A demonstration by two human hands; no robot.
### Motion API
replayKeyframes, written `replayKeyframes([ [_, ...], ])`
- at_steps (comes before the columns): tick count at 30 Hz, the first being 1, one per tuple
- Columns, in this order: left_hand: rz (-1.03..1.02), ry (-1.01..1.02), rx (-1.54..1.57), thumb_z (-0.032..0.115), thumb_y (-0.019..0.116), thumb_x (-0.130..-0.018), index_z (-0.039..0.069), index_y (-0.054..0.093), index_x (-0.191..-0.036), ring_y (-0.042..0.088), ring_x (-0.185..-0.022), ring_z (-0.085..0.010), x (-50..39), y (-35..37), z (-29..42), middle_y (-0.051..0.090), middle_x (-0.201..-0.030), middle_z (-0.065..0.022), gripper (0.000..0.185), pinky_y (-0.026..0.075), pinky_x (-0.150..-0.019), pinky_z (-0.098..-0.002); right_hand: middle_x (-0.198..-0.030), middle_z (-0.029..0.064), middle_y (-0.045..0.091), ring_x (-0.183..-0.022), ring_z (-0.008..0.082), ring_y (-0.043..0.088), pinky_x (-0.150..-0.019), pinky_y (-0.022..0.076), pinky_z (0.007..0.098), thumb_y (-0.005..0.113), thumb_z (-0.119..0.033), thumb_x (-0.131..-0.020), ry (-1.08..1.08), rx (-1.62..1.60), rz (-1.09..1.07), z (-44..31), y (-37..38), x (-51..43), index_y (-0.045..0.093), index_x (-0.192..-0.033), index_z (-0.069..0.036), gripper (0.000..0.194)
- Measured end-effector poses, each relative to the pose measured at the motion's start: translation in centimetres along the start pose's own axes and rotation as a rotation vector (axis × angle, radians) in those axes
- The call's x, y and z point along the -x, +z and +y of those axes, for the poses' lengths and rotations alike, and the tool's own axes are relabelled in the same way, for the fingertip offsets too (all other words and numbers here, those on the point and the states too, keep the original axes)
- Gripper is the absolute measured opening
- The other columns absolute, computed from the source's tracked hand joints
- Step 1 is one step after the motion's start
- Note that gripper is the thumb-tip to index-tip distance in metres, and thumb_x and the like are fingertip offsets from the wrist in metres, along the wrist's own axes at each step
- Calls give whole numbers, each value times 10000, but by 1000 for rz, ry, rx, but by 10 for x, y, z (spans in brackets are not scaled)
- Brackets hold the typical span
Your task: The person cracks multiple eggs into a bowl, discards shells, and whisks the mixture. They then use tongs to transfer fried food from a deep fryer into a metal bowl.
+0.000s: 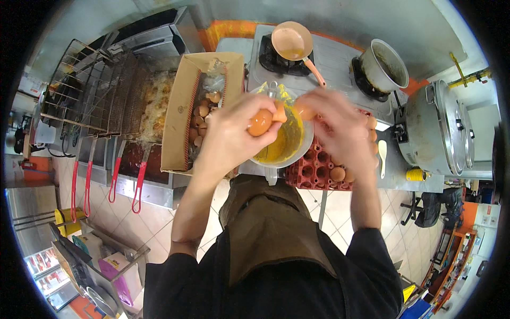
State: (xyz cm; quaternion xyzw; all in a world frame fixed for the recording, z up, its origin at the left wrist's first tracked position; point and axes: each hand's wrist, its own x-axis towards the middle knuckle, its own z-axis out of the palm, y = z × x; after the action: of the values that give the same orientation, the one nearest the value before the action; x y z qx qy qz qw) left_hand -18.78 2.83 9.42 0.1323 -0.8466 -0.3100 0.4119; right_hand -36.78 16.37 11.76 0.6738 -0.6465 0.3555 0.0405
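Note:
My left hand [235, 131] grips a brown egg [260, 123], and a piece of broken shell [280, 112] shows by its fingertips. Blurred by motion, my right hand [334, 115] pinches an orange-brown piece of egg [305, 111], whole or shell I cannot tell. Both hands are above a pale bowl [310, 137] holding yellow egg liquid [279, 145], with yellow smears up its wall. A metal utensil handle [273, 87] sticks up at its far side. Under my right forearm lies a red egg tray [308, 181] with several brown eggs [338, 174] and bare cups.
Left of the bowl stands a cardboard box [175, 119] with broken eggshells [204, 109]. Beyond it, a fryer bubbles with foaming oil [155, 103]; red-handled baskets [139, 183] jut forward. A pan [292, 40] and a pot [384, 65] occupy burners behind. A spatula [382, 157] lies right.

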Motion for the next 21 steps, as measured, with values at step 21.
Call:
replayKeyframes([
  [21, 307, -752, -316, 345, 793, -752, -4, 737, -924, 729, -761, -278, 24, -22, -146, 731, -810, -164, 393, 555, -707, -384, -1015, 195, 713, -894, 218, 708, -786, 544, 340, 783, -237, -786, 397, -345, -160, 31, 122, -87, 650, -1204, 12, 504],
])
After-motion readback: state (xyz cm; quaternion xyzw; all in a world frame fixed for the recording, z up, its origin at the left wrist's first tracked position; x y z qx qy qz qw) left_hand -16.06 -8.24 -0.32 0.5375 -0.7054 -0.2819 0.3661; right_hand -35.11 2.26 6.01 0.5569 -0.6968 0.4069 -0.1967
